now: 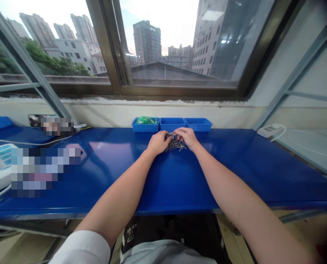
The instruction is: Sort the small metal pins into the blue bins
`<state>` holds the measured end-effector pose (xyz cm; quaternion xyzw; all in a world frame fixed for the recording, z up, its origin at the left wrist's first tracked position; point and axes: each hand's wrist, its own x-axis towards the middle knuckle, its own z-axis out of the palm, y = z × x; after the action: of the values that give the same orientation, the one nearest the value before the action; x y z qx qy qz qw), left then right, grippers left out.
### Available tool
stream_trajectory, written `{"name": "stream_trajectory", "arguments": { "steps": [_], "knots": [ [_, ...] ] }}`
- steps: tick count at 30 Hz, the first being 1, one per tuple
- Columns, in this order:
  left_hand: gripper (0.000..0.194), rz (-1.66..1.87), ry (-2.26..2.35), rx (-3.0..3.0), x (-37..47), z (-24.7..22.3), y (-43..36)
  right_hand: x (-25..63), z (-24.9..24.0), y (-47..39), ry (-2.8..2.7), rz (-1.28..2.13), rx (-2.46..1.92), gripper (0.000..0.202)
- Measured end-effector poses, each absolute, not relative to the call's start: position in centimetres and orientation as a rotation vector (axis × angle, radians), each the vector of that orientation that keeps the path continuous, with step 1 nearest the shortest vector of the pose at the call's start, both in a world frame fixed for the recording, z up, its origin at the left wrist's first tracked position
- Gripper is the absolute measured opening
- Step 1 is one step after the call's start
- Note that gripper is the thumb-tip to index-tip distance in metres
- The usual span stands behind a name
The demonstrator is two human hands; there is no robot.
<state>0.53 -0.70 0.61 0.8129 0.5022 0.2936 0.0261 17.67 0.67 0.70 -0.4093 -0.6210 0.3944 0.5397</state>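
Observation:
A pile of small, thin metal pieces lies on the blue table, in front of the blue bins. My left hand rests at the pile's left side, fingers curled toward the pieces. At the right and upper side of the pile is my right hand, its fingers bent over the pieces. The fingertips of both hands meet the pile, and whatever they pinch is too small to make out.
Three blue bins stand behind the pile: the left bin holds green items, beside the middle bin and right bin. A white power strip lies right. A white device and cables sit left.

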Motion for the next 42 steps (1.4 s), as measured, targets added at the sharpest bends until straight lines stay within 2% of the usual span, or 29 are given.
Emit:
{"name": "stream_trajectory", "arguments": {
  "steps": [7,19,28,35,42],
  "knots": [
    [0.047,0.839,1.776,2.404,0.1,-0.1,-0.1,19.1,0.2,1.9,-1.424,0.686,-1.091,0.044],
    [0.041,0.748,1.795,2.348,0.0,-0.3,0.1,20.7,0.0,2.0,-1.540,0.086,-1.714,0.071],
    [0.041,0.748,1.779,2.330,-0.1,-0.3,0.0,21.9,0.2,1.8,-1.655,-0.004,-1.860,0.075],
    [0.042,0.733,1.776,2.356,0.0,-0.6,0.3,20.4,0.3,1.8,-1.917,-0.091,-1.706,0.078],
    [0.041,0.726,1.773,2.364,0.0,-0.6,0.4,19.4,-0.3,2.2,-1.967,-0.016,-1.717,0.078]
  ]
}}
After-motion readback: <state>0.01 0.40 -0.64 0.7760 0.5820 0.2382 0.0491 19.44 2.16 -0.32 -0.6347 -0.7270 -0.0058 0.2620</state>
